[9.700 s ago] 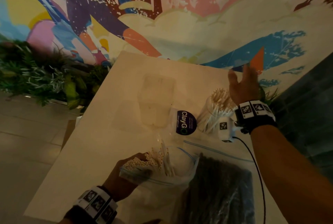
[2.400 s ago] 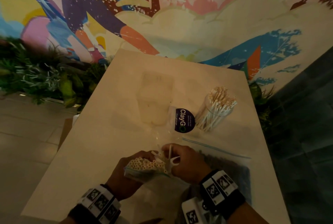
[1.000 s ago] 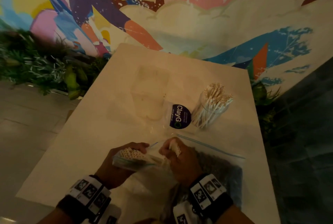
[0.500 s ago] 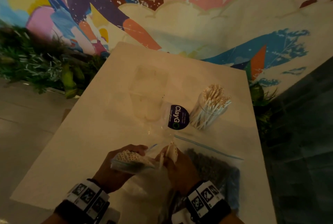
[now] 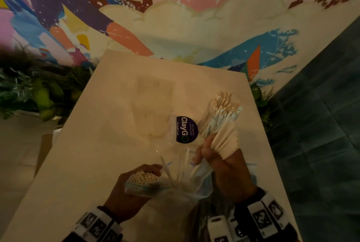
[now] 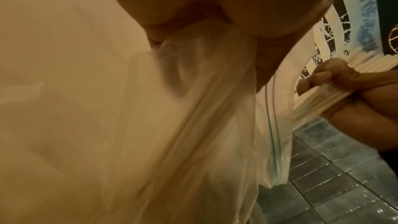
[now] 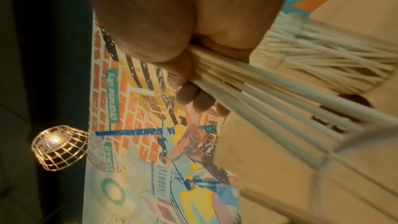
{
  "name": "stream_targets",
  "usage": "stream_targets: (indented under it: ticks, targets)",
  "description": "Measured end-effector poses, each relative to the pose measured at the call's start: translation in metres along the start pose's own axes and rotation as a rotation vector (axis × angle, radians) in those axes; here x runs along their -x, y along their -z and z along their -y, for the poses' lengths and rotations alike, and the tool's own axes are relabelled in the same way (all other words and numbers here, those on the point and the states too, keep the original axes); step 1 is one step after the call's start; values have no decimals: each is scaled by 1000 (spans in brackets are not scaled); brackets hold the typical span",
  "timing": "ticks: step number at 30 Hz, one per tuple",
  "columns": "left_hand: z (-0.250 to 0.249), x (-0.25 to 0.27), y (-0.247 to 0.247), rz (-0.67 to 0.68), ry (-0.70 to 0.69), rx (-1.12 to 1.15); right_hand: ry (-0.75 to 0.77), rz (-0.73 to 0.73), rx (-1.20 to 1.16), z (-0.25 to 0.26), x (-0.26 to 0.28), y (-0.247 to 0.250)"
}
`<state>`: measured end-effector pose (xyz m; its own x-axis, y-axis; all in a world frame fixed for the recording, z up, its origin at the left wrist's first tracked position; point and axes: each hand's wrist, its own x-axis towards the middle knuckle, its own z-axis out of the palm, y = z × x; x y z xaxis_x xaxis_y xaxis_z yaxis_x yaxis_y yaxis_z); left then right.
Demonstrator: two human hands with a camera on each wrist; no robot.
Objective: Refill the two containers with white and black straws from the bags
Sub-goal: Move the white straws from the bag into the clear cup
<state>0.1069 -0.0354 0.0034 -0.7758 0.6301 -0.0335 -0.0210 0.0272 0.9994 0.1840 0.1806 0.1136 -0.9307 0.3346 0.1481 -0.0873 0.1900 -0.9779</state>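
**Two hands engaged, one bundle of white straws lifted clear of its bag**

Nearest the wearer, the left hand (image 5: 126, 193) has its fingers curled round the clear zip bag (image 5: 148, 187), clamping it about the white straws still inside, their open ends facing up. Just beside it, the right hand (image 5: 220, 163) is closed tight on a bundle of white straws (image 5: 226, 142), gripped at mid-length and fanning out above the knuckles. A second bag with dark contents, judged to be the black straws, lies under the right wrist on the worktop (image 5: 93, 144); its detail is too dim to confirm.

Further off stands the filled container (image 5: 220, 117), packed with white straws and leaning slightly. Left of it stands a clear container (image 5: 153, 109), apparently empty, and a round ClayGo label (image 5: 186, 129) between them.

Assessment: the straws are light, stiff and smooth, so a loose grip lets them slide or splay. Holding at mid-length with a full-hand wrap is sound; squeezing harder risks crushing the tubes. The bag is limp and slippery, best held at the mouth.
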Motion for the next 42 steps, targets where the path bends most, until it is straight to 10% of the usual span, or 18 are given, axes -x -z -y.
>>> stream_targets:
  ticks: [14, 22, 31, 42]
  targets:
    - [1, -6, 4, 87, 100, -52, 449, -578, -67, 58, -135, 92]
    - [-3, 0, 4, 35, 246, 18, 274, -641, -30, -5, -170, 89]
    - [-2, -8, 0, 30, 110, -37, 180, -594, 72, -17, -169, 81]
    - [-8, -6, 2, 0, 94, -49, 102, -614, 905, -60, -155, 82]
